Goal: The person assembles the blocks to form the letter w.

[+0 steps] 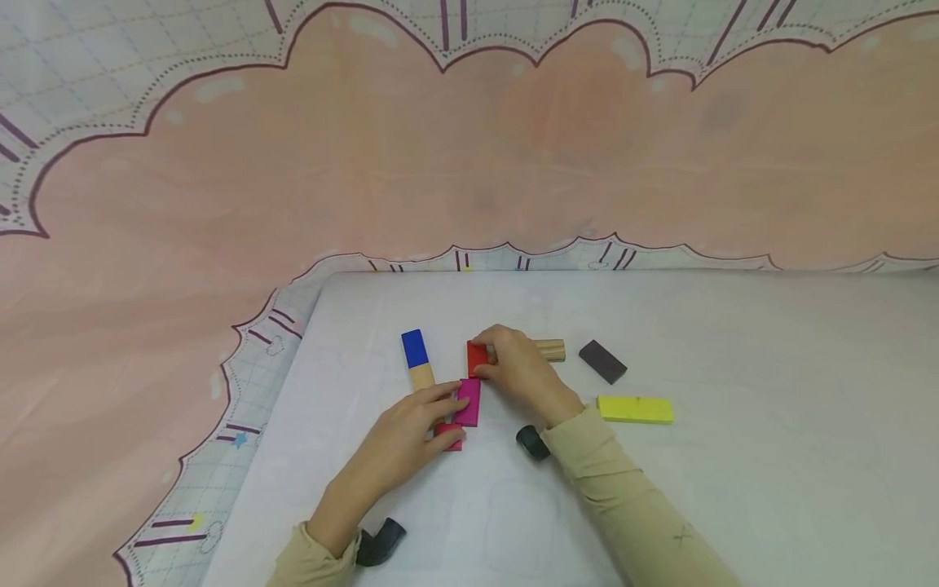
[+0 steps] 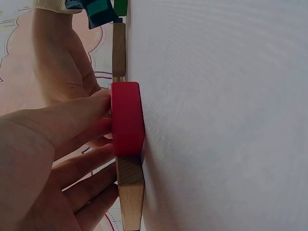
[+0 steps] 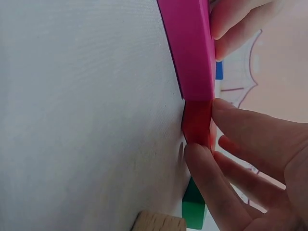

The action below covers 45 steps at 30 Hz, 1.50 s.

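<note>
My right hand [image 1: 517, 367] pinches a small red block [image 1: 477, 356] between thumb and fingers. Its near end meets a magenta block [image 1: 469, 403], as the right wrist view also shows [image 3: 190, 48]. With fairly straight, spread fingers, my left hand [image 1: 399, 432] touches the magenta block and a pinkish-red block [image 1: 451, 440] just below it. In the left wrist view the thumb lies against that red block [image 2: 127, 118], and a wooden block [image 2: 130, 192] sits at its end. Beneath my right hand a green block [image 3: 194, 207] shows. My left hand partly covers the row.
A blue block [image 1: 414, 348] and a plain wooden block [image 1: 421, 376] stand end to end at the left. Right of my right hand lie wooden pieces [image 1: 552, 350], a dark grey block [image 1: 603, 361] and a yellow block [image 1: 635, 409], all on the white tabletop [image 1: 770, 456].
</note>
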Each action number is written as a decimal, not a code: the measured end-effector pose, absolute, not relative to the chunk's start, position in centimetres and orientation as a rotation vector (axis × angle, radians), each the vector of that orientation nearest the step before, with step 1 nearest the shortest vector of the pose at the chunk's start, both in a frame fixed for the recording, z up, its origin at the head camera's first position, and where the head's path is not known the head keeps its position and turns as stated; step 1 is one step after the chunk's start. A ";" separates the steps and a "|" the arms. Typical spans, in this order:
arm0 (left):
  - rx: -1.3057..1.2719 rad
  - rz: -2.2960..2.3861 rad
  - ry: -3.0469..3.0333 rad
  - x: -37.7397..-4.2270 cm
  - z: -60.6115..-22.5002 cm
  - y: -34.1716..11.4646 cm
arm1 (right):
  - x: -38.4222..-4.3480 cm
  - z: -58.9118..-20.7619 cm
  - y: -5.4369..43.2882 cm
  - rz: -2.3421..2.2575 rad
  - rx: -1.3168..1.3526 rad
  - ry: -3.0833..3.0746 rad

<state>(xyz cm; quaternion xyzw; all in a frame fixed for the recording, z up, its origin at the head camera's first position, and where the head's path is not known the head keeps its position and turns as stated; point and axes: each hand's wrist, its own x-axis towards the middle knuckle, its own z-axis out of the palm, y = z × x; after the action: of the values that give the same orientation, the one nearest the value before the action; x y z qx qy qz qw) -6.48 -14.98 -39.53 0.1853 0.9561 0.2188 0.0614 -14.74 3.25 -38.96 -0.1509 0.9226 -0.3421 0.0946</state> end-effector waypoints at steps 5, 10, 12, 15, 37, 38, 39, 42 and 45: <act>0.568 0.667 2.892 -6.5 -39.6 -15.0 | -14.9 -39.1 3.1 -1.027 -0.479 2.740; 0.581 0.662 2.896 -6.6 -39.7 -15.1 | -15.0 -39.2 2.9 -1.051 -0.482 2.751; 0.583 0.662 2.895 -6.6 -39.6 -15.1 | -15.0 -39.2 2.9 -1.060 -0.476 2.753; 0.590 0.661 2.893 -6.6 -39.6 -15.1 | -15.0 -39.3 2.9 -1.078 -0.463 2.747; 0.575 0.631 2.898 -6.5 -39.5 -15.1 | -15.2 -39.4 2.1 -1.060 -0.403 2.770; 0.578 0.632 2.899 -6.5 -39.5 -15.1 | -15.2 -39.4 2.0 -1.048 -0.399 2.782; 0.580 0.629 2.900 -6.5 -39.5 -15.1 | -15.2 -39.5 1.8 -1.039 -0.394 2.790; 0.596 0.626 2.905 -6.6 -39.6 -15.1 | -15.3 -39.5 1.6 -1.017 -0.383 2.803; 0.603 0.626 2.910 -6.6 -39.6 -15.1 | -15.3 -39.5 1.6 -1.023 -0.374 2.789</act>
<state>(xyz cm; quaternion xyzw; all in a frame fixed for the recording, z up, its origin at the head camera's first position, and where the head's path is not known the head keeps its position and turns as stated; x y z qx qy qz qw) -6.55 -15.06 -39.58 0.1984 0.9568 0.2060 0.0523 -15.33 1.60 -39.45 -0.1245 0.9289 -0.3408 0.0737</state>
